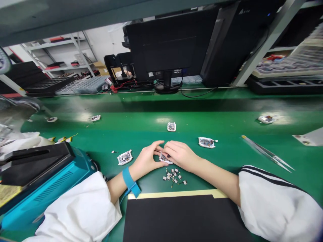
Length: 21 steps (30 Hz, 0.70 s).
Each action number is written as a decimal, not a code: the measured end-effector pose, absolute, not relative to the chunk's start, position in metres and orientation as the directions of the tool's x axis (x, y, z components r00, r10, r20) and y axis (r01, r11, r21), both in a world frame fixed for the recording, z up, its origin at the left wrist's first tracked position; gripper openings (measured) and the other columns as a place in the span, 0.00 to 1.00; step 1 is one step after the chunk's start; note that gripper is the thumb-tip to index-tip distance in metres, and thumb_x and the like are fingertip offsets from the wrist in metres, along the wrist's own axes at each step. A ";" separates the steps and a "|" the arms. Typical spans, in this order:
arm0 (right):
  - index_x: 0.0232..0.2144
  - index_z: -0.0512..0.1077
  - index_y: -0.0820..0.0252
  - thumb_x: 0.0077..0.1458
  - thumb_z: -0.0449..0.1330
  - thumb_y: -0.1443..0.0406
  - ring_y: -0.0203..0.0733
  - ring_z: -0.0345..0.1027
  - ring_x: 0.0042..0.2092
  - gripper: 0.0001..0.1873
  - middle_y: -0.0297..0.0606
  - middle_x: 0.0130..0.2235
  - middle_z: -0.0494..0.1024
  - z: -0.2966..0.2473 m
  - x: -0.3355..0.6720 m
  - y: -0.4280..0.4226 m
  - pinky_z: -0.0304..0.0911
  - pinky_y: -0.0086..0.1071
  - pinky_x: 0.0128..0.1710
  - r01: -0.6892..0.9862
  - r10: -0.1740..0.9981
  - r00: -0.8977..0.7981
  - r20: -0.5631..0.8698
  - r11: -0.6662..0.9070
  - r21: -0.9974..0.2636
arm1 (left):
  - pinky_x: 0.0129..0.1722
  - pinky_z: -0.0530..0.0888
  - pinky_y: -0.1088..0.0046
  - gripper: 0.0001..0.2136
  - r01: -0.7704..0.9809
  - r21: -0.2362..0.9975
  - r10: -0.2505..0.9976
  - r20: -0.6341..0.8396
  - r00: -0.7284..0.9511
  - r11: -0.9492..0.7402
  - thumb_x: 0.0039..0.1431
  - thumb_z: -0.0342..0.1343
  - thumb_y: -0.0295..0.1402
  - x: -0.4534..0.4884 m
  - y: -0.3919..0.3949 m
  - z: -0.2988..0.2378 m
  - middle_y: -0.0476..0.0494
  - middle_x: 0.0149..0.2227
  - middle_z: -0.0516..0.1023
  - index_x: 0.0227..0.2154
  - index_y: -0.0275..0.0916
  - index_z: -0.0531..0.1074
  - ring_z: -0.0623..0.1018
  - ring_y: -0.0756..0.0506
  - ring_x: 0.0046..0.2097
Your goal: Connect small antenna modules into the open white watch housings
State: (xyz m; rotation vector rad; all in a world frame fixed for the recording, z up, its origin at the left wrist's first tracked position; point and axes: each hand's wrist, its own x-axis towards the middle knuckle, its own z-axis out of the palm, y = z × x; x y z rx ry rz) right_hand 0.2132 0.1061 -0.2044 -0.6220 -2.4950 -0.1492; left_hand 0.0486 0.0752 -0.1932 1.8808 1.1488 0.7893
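Observation:
Between both hands, in the middle of the green bench, is a small white casing with a circuit board (165,159). My left hand (148,158), a blue strap round its wrist, grips the casing's left side between thumb and fingers. From the right, my right hand (180,154) has its fingers bent over the casing, hiding part of it; a small dark bit shows at the fingertips, too small to name. Just below lies a loose pile of small metallic parts with short leads (174,176). Another open casing with a board (124,157) rests left of my left hand.
More board casings lie beyond: one behind my hands (171,126), one to the right (206,142). Tweezers (267,152) lie at right. A black sheet (181,218) is in front, a blue machine (55,188) at left, and a monitor (171,43) at the back.

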 end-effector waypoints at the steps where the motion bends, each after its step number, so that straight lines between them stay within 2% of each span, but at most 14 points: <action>1: 0.27 0.68 0.64 0.56 0.46 0.67 0.35 0.60 0.31 0.13 0.38 0.28 0.68 -0.206 0.213 0.107 0.59 0.28 0.31 0.456 0.409 -0.725 0.553 0.888 -0.059 | 0.44 0.73 0.70 0.30 0.430 0.857 0.911 0.101 0.399 -0.283 0.41 0.62 0.32 0.049 0.075 -0.193 0.46 0.38 0.71 0.48 0.39 0.56 0.74 0.48 0.39; 4: 0.29 0.69 0.63 0.56 0.47 0.70 0.33 0.61 0.33 0.11 0.38 0.30 0.69 -0.207 0.213 0.107 0.61 0.26 0.33 0.448 0.446 -0.696 0.564 0.882 -0.145 | 0.44 0.73 0.71 0.30 0.454 0.846 0.923 0.107 0.370 -0.280 0.40 0.62 0.33 0.048 0.075 -0.194 0.46 0.37 0.71 0.47 0.38 0.57 0.74 0.48 0.39; 7: 0.31 0.69 0.63 0.55 0.47 0.71 0.35 0.61 0.33 0.11 0.39 0.31 0.70 -0.204 0.216 0.105 0.61 0.27 0.32 0.457 0.476 -0.685 0.551 0.870 -0.184 | 0.42 0.74 0.72 0.28 0.486 0.825 0.935 0.133 0.329 -0.289 0.41 0.62 0.32 0.047 0.076 -0.196 0.46 0.37 0.71 0.46 0.39 0.57 0.74 0.49 0.38; 11: 0.27 0.69 0.65 0.54 0.50 0.69 0.37 0.60 0.30 0.10 0.39 0.28 0.69 -0.200 0.216 0.102 0.60 0.31 0.30 0.490 0.523 -0.662 0.536 0.844 -0.218 | 0.43 0.73 0.71 0.27 0.508 0.801 0.933 0.164 0.321 -0.316 0.40 0.62 0.30 0.047 0.076 -0.198 0.46 0.38 0.72 0.45 0.39 0.58 0.74 0.49 0.39; 16: 0.27 0.69 0.64 0.51 0.54 0.69 0.33 0.60 0.31 0.04 0.36 0.28 0.69 -0.205 0.212 0.108 0.59 0.26 0.31 0.496 0.577 -0.629 0.521 0.814 -0.303 | 0.42 0.73 0.72 0.27 0.505 0.801 0.932 0.171 0.320 -0.321 0.40 0.62 0.30 0.046 0.077 -0.199 0.47 0.37 0.72 0.45 0.39 0.59 0.74 0.49 0.38; 21: 0.25 0.68 0.63 0.52 0.53 0.67 0.34 0.57 0.31 0.07 0.37 0.29 0.68 -0.207 0.216 0.112 0.57 0.28 0.30 0.498 0.575 -0.656 0.489 0.817 -0.292 | 0.41 0.74 0.73 0.26 0.504 0.804 0.935 0.168 0.314 -0.314 0.40 0.63 0.31 0.046 0.078 -0.201 0.48 0.35 0.72 0.43 0.39 0.60 0.74 0.50 0.37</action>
